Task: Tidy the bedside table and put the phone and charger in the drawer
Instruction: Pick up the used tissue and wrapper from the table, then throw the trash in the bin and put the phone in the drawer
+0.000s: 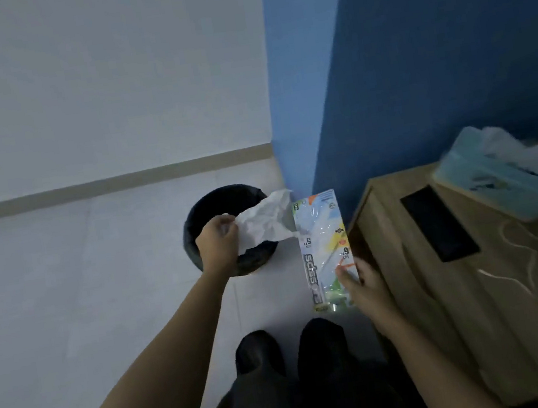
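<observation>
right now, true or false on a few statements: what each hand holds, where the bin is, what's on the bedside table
1. The left hand holds crumpled white paper over the black bin. True.
2. The right hand is empty. False: it holds a scissors package.
3. The phone lies on the bedside table. True.
4. The bin stands on the table. False: it is on the floor.
5. A white cable lies on the table. True.
</observation>
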